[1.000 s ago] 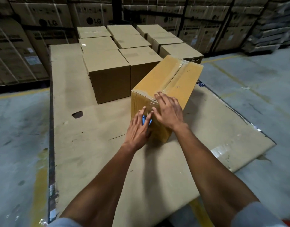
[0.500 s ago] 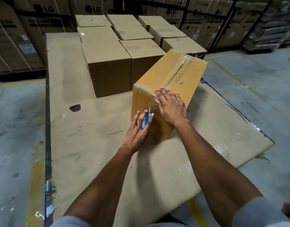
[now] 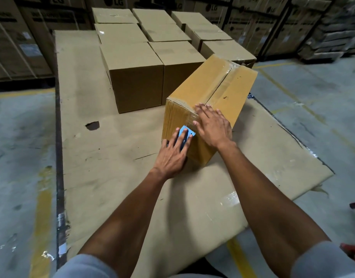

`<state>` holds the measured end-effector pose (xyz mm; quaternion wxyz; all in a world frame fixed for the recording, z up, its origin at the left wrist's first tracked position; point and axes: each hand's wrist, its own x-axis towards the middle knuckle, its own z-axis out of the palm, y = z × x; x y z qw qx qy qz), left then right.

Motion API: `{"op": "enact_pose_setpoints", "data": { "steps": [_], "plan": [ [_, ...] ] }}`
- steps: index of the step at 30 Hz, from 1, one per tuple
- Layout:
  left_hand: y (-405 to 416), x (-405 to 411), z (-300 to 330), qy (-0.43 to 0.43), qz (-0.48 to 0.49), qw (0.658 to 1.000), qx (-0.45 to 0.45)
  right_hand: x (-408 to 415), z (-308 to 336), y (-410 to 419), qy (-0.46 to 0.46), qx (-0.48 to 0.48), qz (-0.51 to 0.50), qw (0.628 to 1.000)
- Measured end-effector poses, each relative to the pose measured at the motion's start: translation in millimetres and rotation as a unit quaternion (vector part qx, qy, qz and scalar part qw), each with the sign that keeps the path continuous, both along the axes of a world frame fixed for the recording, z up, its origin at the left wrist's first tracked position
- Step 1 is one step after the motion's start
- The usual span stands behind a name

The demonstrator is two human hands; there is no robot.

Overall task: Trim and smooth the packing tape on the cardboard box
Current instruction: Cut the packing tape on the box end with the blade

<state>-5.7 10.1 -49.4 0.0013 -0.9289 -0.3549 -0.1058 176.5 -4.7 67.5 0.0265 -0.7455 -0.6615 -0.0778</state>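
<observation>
A long yellow-brown cardboard box (image 3: pixel 234 85) lies on a flat cardboard sheet, its near end facing me. Clear packing tape (image 3: pixel 220 81) runs along its top seam and folds down over the near end. My left hand (image 3: pixel 172 155) presses a small blue toothed tape cutter (image 3: pixel 185 133) flat against the near end face, fingers spread over it. My right hand (image 3: pixel 212 127) lies palm down over the near top edge, fingers apart, covering the tape where it bends over the corner.
Several closed brown boxes (image 3: pixel 136 77) stand in rows just behind and left of the taped box. The cardboard sheet (image 3: pixel 104 161) has a dark hole at its left and ends at bare concrete floor on both sides. Stacked printed cartons line the back wall.
The blue cutter has come further into view under my left fingers, higher on the end face. My right hand has stayed on the box's near top edge.
</observation>
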Motion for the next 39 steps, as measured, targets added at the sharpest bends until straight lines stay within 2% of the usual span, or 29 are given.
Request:
{"op": "enact_pose_setpoints", "data": {
  "steps": [6,16,27,39],
  "plan": [
    [4,0,12,0.021,-0.010,1.000,0.011,5,5,1,-0.014,-0.047,0.014,0.999],
    [14,-4,20,0.060,-0.036,0.996,0.047,-1,6,1,-0.043,-0.042,0.005,0.998],
    [15,-1,23,0.054,-0.047,0.997,-0.005,-3,9,0,-0.051,-0.038,0.004,0.998],
    [22,-3,18,0.045,-0.064,0.997,-0.016,-7,8,-4,-0.080,-0.024,-0.002,0.996]
  ]
}}
